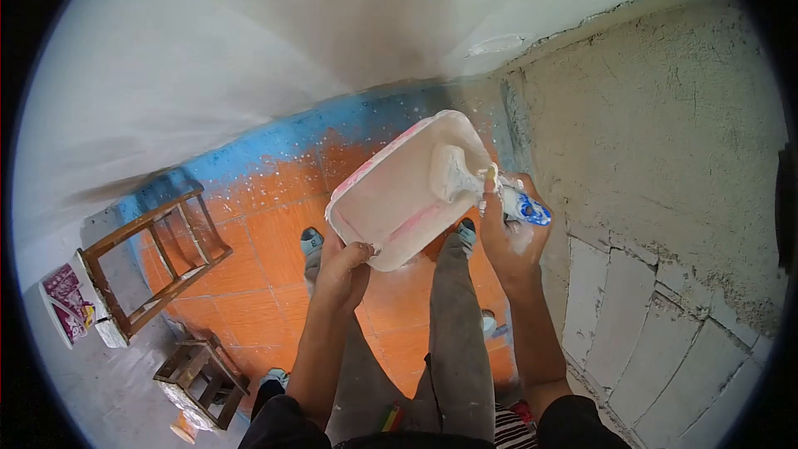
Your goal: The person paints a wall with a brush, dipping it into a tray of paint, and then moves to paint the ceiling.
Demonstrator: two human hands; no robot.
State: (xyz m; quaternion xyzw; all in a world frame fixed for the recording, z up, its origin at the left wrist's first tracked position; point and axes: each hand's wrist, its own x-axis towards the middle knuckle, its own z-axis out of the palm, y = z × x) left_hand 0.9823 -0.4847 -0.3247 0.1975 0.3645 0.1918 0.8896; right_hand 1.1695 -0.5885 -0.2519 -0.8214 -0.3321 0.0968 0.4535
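Two hands share the work: the left hand (345, 270) is clamped on the near rim of a white plaster tray (407, 191), tilted high above the orange floor tiles (266, 241), while the right hand (511, 233) is closed round the blue handle of a trowel (465, 175) whose blade lies in the tray. This looks like loading plaster; next, probably, a steady scoop toward the rough wall (665, 141). The bag (66, 299) beside the wooden stool (154, 262) carries print too small to read.
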